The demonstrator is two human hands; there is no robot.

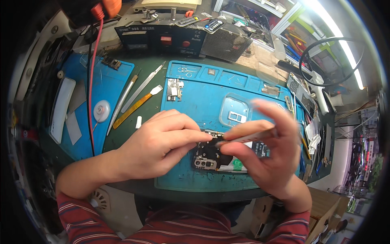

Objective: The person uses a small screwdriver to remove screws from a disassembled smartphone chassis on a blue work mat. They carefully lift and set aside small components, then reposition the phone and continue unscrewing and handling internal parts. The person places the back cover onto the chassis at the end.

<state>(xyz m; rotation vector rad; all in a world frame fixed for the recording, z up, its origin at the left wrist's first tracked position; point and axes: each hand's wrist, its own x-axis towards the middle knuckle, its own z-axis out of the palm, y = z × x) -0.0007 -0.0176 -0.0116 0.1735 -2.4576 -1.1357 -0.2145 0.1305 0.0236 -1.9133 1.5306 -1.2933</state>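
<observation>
An opened smartphone (206,152) lies on the blue work mat (191,181), its dark inside, circuit board and camera block (204,163) showing. My left hand (160,144) comes in over its left side, fingers curled and index fingertip against the thumb side at the phone's upper edge. Anything pinched there is too small to see. Above the phone's right half, my right hand (274,148) grips a slim pointed metal tool (260,135) between thumb and fingers, its tip over the board. Motion blurs this hand, and its index finger is lifted. Behind the phone sits a clear tray (224,112) with a SIM tray (236,117).
Left of the mat lie a scalpel-like knife (143,86), a yellow-handled brush (136,107) and a second blue mat (122,77) with a white spool (101,110). A black equipment box (158,42) stands at the back. Several tools crowd the right edge beside a cable loop (301,61).
</observation>
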